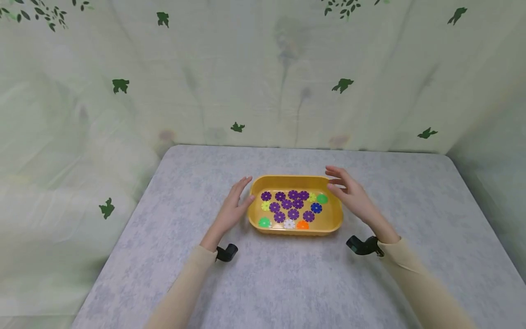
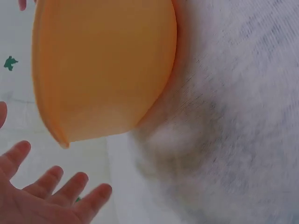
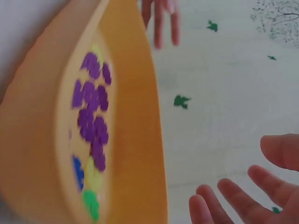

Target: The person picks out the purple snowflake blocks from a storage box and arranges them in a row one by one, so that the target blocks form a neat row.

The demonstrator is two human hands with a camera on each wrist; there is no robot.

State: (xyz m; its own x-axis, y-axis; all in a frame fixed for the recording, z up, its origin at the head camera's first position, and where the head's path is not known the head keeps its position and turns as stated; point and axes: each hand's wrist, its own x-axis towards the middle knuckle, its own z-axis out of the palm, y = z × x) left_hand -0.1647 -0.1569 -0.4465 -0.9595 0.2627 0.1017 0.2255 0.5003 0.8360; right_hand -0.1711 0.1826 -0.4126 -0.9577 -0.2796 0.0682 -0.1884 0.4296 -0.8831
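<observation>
While the yellow tray (image 1: 296, 232) sits flat on the table (image 1: 287, 283), the left hand (image 1: 233, 206) is near its left end and the right hand (image 1: 352, 195) is near its right end. The tray's long way runs from side to side, so it lies between the two hands, with one short end for each. Both look about as close as each other, though the right one is up by the far corner. The two hands are well apart from each other, fingers spread, and neither one holds anything. Each wrist view shows a gap between hand and tray, so they don't seem to touch it. Inside are purple flower pieces (image 1: 286, 204) (they make up most of the pile), plus a blue piece (image 1: 316, 208), a white piece (image 1: 289, 224) and an orange piece (image 1: 302, 225).
</observation>
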